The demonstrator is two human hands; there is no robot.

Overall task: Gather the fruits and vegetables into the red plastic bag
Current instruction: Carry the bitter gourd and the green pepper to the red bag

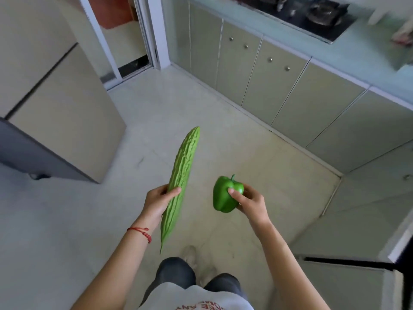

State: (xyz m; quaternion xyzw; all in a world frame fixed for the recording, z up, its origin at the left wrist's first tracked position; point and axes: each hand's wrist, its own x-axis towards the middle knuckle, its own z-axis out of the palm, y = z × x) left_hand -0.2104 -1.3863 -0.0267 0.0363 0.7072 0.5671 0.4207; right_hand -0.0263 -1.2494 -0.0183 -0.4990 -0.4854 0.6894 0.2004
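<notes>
My left hand (156,201) grips a long, bumpy green bitter gourd (182,173) near its lower third, with the blunt end pointing away from me and the thin tip toward my body. My right hand (250,200) holds a glossy green bell pepper (223,193), thumb on its side and stem up. Both are held above the pale tiled floor in front of my legs. No red plastic bag is in view.
A beige refrigerator (55,108) stands at the left. Grey-green cabinets (279,86) run along the right under a pale counter (368,57) with a black gas stove (312,14). A sliding door frame (154,34) is at the back.
</notes>
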